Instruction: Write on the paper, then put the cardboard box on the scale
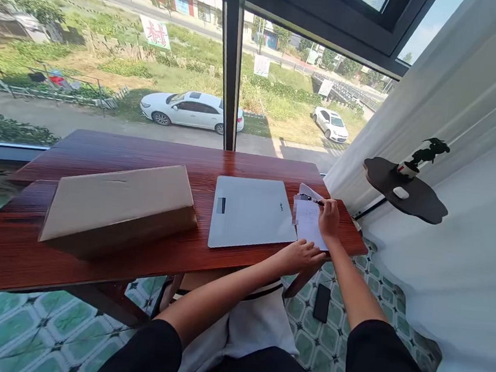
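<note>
Paper (310,220): right of frame centre, on desk (144,261), beside laptop (252,213) | right hand (329,218): pinching pen (312,199), covers paper's right edge | left hand (300,255): fingers loosely spread at paper's bottom edge, palm hidden | writing too small to read, left margin pixelated | black sleeves (389,363) cut off at frame bottom

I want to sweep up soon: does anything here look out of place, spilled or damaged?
Yes: what looks like a black phone lies on the tiled floor near a table leg, an odd spot, since it could be stepped on. I see nothing spilled or clearly damaged.
</note>
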`<state>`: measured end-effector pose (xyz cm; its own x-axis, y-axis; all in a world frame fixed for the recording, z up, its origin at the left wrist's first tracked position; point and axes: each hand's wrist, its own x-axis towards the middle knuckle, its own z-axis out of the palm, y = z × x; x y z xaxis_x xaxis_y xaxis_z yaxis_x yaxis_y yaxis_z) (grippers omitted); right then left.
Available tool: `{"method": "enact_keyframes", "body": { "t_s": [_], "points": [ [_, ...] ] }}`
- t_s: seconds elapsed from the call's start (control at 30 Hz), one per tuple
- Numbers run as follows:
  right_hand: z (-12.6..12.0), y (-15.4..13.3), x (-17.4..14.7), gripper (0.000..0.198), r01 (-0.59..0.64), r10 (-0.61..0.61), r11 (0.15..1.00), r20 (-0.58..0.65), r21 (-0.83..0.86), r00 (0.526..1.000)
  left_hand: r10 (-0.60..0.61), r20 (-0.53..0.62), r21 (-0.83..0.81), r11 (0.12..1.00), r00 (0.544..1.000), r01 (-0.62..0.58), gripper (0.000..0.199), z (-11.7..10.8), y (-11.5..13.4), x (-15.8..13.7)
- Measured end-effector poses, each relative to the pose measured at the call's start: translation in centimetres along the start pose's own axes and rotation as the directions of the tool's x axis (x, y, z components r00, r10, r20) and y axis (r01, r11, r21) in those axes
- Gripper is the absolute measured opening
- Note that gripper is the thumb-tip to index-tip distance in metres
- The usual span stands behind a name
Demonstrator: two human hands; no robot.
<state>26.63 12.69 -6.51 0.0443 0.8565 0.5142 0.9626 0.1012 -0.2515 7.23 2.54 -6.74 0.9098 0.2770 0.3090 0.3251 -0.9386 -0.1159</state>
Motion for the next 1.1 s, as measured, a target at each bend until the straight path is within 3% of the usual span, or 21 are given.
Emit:
{"method": "enact_keyframes", "body": {
  "t_s": [0.27,0.53,0.7,0.73,0.8,0.87,0.9,1.03,1.1],
  "points": [
    [-0.7,-0.4,-0.7,0.032,0.001,-0.001,1.0,0.003,0.0,1.0,-0.006,-0.03,0.006,1.0,1.0,0.006,0.037,0.3,0.0,0.2],
    [-0.1,-0.3,-0.9,0.04,-0.12,0.123,0.991,-0.04,0.058,0.992,0.01,-0.038,0.017,1.0,0.999,-0.009,0.048,-0.2,0.3,-0.4],
    [-2.6,-1.1,-0.1,0.045,-0.22,0.237,0.961,-0.082,0.168,0.968,0.059,-0.01,-0.02,0.998,0.998,-0.06,0.059,-0.4,0.2,-0.9],
    [-3.4,-1.3,0.3,0.043,-0.211,0.225,0.96,-0.056,0.186,0.973,0.066,-0.002,-0.016,0.998,0.998,-0.066,0.059,-0.4,0.2,-0.9],
    [-5.1,-1.6,1.2,0.041,-0.185,0.159,0.935,0.107,0.301,0.981,0.078,0.004,0.001,0.997,0.997,-0.078,0.06,-0.4,0.3,-0.9],
    [-6.3,-2.0,2.1,0.039,-0.2,0.06,0.891,0.333,0.407,0.941,0.066,0.005,0.006,0.998,0.998,-0.066,0.058,-0.5,0.3,-0.8],
    [-6.6,-2.2,2.5,0.039,-0.225,0.04,0.859,0.379,0.46,0.925,0.055,0.006,-0.001,0.999,0.998,-0.055,0.057,-0.5,0.4,-0.8],
    [-5.3,-3.1,2.5,0.042,-0.303,-0.012,0.727,0.453,0.616,0.891,0.049,0.001,-0.019,0.999,0.999,-0.049,0.055,-0.7,0.4,-0.8],
    [-3.9,-3.2,1.8,0.042,-0.309,-0.01,0.688,0.434,0.656,0.901,0.051,-0.011,-0.009,0.999,0.999,-0.051,0.056,-0.7,0.5,-0.8]
  ]
}}
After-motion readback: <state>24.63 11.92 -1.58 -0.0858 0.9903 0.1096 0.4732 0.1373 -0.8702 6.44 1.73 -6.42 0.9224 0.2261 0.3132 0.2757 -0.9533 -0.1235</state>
